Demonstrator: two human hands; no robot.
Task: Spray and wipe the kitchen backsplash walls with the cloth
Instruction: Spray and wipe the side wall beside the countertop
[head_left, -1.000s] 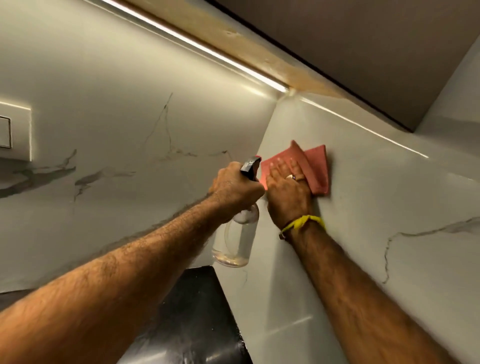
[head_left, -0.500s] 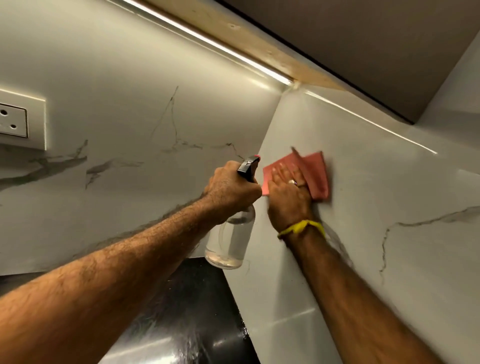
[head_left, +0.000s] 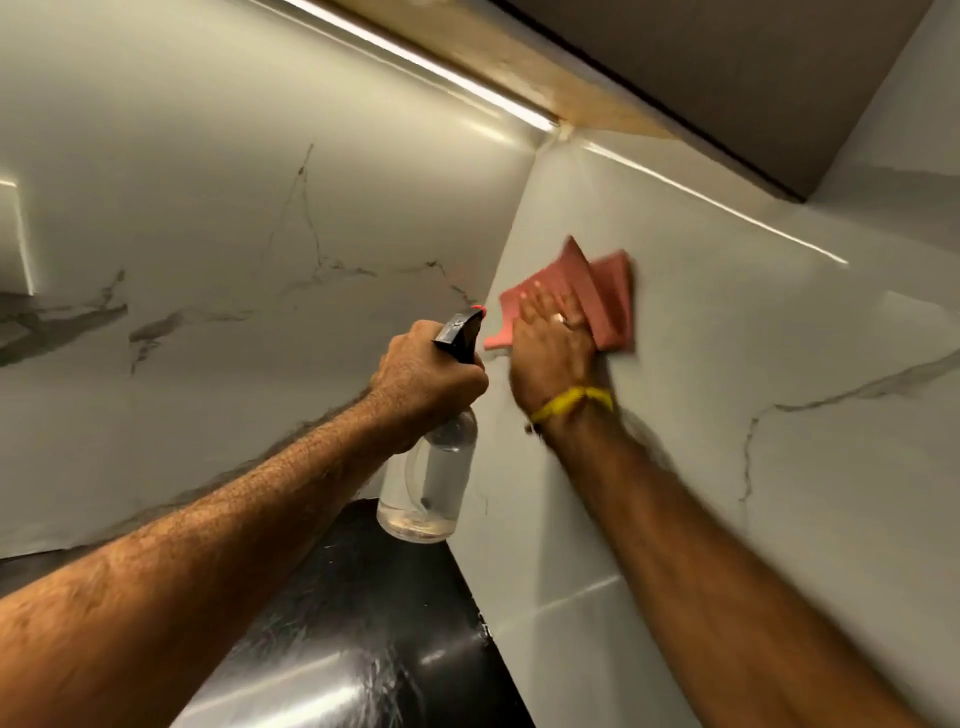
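My right hand (head_left: 553, 345) lies flat, fingers straight, pressing the pink cloth (head_left: 605, 296) to the right backsplash wall (head_left: 753, 338) near the corner; I should keep even pressure and overlap strokes. My left hand (head_left: 423, 376) grips the clear spray bottle (head_left: 431, 483), little liquid at the bottom, above the black worktop (head_left: 363, 623).

Both my arms reach up & fwd, forearms bare. L hand (head_left: 426, 374) sits just left of R, fingers curled tight, knuckles toward me. R hand (head_left: 553, 340) is flat, fingers (head_left: 540, 301) straight & spread, pointing up; wrist blurred, w/ yellow band.
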